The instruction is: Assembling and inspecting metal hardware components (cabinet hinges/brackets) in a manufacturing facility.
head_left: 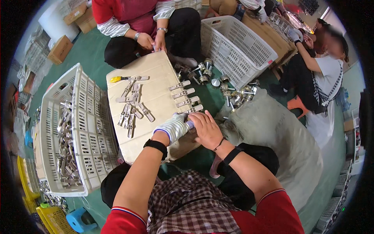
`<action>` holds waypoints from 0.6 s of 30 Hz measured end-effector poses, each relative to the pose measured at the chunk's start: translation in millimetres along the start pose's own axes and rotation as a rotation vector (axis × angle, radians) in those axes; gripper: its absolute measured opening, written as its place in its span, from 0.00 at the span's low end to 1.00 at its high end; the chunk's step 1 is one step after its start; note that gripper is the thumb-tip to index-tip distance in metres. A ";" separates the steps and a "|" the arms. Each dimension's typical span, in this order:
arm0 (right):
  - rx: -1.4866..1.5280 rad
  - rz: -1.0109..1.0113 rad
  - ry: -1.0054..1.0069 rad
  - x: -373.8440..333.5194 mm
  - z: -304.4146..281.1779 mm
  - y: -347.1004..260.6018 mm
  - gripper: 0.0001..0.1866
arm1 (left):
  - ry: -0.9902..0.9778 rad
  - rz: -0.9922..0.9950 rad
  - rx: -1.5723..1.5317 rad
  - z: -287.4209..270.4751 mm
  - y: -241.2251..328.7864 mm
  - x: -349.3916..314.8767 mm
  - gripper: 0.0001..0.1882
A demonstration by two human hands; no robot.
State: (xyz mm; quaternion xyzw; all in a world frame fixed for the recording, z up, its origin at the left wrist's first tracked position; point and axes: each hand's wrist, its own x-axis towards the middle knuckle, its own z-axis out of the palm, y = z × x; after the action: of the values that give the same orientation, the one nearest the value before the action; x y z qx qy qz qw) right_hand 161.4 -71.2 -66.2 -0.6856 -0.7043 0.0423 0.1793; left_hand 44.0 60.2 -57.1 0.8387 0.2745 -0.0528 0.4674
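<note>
My left hand (173, 128), in a white striped glove, is closed at the near right edge of a cardboard-covered work surface (150, 74). My bare right hand (206, 128) meets it there with fingers bent down; what lies between the two is hidden. Just beyond my fingers, a metal clip (194, 109) sticks out over the edge. It ends a row of several similar clips (182, 93) along that edge. A loose pile of metal clips (134, 101) lies on the left part of the surface, with a yellow-handled tool (117, 79) behind it.
A white crate (80, 128) of metal clips stands left. Ahead right are another white crate (237, 46) and metal knob-like parts (237, 95) on the floor. A grey sack (280, 136) lies right. One person (140, 23) sits opposite; another (321, 66) sits far right.
</note>
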 end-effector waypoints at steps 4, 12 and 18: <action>-0.028 0.002 0.017 5.8 -0.3 -5.0 0.49 | -0.017 -0.065 0.130 -0.1 -6.3 -2.3 0.32; -0.099 -0.057 0.037 17.9 -1.8 2.9 0.43 | -0.180 0.033 0.304 -15.7 2.7 -0.5 0.33; -0.092 -0.110 -0.037 30.5 -1.8 5.6 0.39 | -0.188 -0.092 0.123 -6.5 -28.2 16.9 0.38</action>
State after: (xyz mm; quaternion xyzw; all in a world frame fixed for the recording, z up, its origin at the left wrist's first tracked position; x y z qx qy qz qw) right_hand 167.4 -41.2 -60.3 -0.6526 -0.7452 0.0124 0.1366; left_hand 42.8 84.0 -80.6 0.8436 0.2637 -0.1694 0.4361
